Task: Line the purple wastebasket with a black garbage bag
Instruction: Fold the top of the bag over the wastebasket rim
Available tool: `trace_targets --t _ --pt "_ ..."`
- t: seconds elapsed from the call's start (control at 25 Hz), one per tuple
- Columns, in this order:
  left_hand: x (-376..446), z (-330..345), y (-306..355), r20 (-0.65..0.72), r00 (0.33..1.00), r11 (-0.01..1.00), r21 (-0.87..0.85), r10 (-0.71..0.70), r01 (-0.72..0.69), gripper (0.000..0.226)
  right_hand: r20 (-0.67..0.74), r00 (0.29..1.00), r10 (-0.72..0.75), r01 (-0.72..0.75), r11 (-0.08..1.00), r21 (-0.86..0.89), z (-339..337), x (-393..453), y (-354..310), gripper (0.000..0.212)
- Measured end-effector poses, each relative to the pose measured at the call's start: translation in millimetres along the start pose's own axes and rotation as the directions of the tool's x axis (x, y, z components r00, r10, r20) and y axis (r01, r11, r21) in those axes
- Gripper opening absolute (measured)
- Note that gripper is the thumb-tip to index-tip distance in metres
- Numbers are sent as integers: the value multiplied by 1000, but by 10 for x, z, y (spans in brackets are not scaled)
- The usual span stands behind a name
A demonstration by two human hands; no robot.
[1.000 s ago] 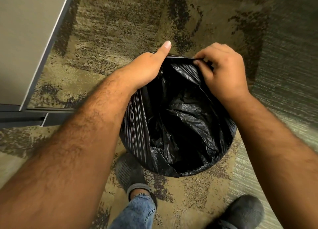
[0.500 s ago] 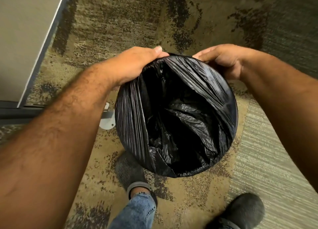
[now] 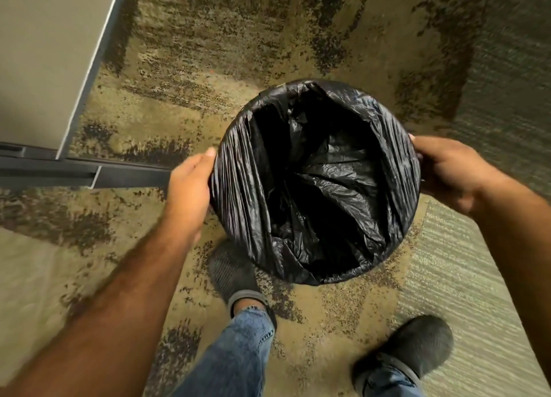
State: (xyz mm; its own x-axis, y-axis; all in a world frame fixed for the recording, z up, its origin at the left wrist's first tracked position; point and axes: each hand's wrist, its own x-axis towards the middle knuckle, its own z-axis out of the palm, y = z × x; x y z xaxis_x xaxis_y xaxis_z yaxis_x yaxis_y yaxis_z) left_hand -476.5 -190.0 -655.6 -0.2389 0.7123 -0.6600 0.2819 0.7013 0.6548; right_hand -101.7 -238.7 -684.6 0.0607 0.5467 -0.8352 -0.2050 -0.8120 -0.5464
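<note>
A black garbage bag [image 3: 322,188] lines a round wastebasket on the carpet, its edge folded over the whole rim, so no purple of the basket shows. My left hand [image 3: 190,188] presses against the bag-covered left side of the rim. On the opposite side my right hand [image 3: 447,170] grips the right side of the rim, fingers curled around the plastic. The bag's inside is crumpled and dark.
A grey cabinet or partition panel [image 3: 44,62] with a dark metal base [image 3: 74,173] stands at the left. My two feet in dark shoes [image 3: 235,271] [image 3: 411,349] are just below the basket. Patterned carpet [image 3: 238,39] lies all around.
Both hands have slid from the far edge of the rim down to its left and right sides. The bag now lies folded over the far rim.
</note>
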Motion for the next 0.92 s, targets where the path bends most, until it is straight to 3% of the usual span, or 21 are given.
trace_targets --t 0.16,0.28,0.4,0.6,0.68,0.76,0.84,0.92 --pt "-366 -125 -405 5 999 999 -22 41 -41 23 18 1000 -1 -2 991 131 -179 -425 452 20" --pt "-399 -66 -490 -76 997 987 -159 22 -34 22 -67 996 -55 71 965 254 -123 -461 617 23" --pt "-376 108 -515 -127 988 967 -248 -86 53 24 -166 985 -41 93 943 318 -5 -346 736 22" --pt "-218 337 -759 47 944 813 -495 -327 307 50 -289 956 -39 108 967 230 192 -153 770 20" --pt "-162 350 -840 78 928 806 -473 -363 355 60 -327 943 -58 119 978 170 197 -178 713 18" --pt "-179 318 -801 -25 940 869 -391 -340 304 48 -443 894 -64 106 992 70 215 -347 650 18" --pt "-312 205 -706 -293 924 944 -288 -244 158 30 -585 800 -134 147 989 -26 261 -661 636 23" --pt "-584 96 -554 -350 926 963 -265 -139 44 21 -601 762 -239 202 971 -128 405 -999 672 27"
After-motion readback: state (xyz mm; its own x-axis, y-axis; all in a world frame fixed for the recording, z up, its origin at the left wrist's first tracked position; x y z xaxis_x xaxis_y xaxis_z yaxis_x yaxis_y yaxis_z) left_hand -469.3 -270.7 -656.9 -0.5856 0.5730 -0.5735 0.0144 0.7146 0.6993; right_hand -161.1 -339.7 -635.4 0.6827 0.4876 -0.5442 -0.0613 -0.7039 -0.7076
